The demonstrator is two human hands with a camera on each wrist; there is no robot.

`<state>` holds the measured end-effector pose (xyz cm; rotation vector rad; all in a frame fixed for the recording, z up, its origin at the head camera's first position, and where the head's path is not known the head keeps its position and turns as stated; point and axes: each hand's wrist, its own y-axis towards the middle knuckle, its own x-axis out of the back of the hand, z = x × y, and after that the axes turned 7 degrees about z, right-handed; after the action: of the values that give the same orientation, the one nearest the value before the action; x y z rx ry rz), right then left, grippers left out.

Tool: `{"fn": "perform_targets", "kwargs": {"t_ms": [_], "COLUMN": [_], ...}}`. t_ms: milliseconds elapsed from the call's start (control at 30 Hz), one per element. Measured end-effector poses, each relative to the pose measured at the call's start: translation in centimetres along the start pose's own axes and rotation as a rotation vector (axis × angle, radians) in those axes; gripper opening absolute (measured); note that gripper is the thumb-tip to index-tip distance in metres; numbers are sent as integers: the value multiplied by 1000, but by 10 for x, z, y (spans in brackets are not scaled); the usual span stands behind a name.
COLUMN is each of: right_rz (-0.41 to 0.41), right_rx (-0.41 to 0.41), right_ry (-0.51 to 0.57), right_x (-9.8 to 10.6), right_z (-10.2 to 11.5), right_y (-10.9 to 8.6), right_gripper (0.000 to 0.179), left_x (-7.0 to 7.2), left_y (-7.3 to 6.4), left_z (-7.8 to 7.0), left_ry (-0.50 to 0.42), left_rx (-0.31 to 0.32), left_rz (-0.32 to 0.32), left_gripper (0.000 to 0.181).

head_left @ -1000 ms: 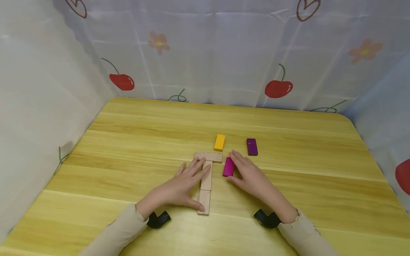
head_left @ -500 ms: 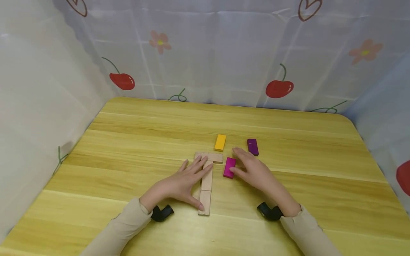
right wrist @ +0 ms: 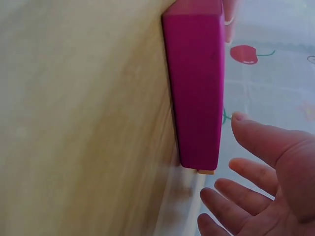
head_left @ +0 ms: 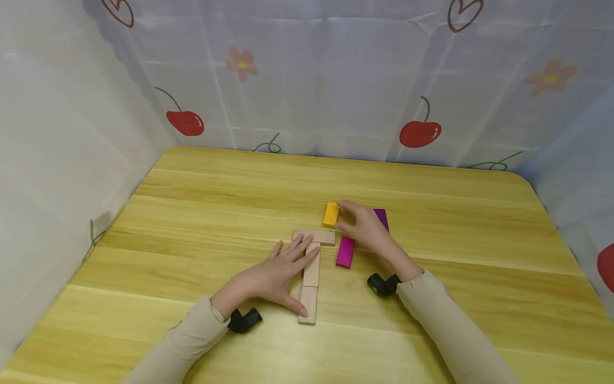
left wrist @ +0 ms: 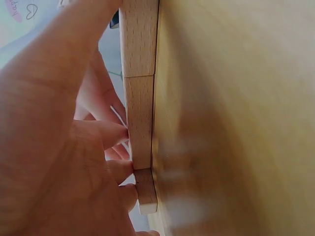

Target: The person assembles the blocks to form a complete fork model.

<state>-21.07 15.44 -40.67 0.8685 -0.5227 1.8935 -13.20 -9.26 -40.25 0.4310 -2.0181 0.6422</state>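
Observation:
My left hand rests with spread fingers over plain wooden blocks laid in a T. Its fingertips touch the crosswise block and the upper stem block; the thumb lies on the lower stem block. The left wrist view shows fingertips along the side of the wooden row. Beside the yellow block, my right hand has its index finger and thumb parted, right at the block's right side. Close by lies a magenta block. The right forearm and hand partly cover a purple block.
A wood-grain table carries all the blocks. Behind it hangs a pale curtain printed with cherries and flowers. Black wrist mounts sit under both forearms, close over the tabletop.
My right hand has left the magenta block and moved away from me to the yellow block, now partly hiding the purple one. The left hand has stayed on the wooden blocks.

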Motion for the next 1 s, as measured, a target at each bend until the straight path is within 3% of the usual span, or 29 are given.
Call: {"fn": "perform_targets", "kwargs": {"t_ms": [400,633,1000], "right_rz": [13,31,2], "right_rx": [-6,50,27], "right_ry": [-32,-39,17], "right_x": [-8,-8,-2], "right_z": [-4,-10,-15], "right_y": [14,15,9], "right_gripper": [53,55,55], "left_x": [0,1,0], "left_y": [0,0,0], "left_z": [0,-1,2], "left_ry": [-15,-10,-17], "left_rx": [-9,-2,-2], "left_rz": [1,5,10], "left_gripper": [117,118,118]}}
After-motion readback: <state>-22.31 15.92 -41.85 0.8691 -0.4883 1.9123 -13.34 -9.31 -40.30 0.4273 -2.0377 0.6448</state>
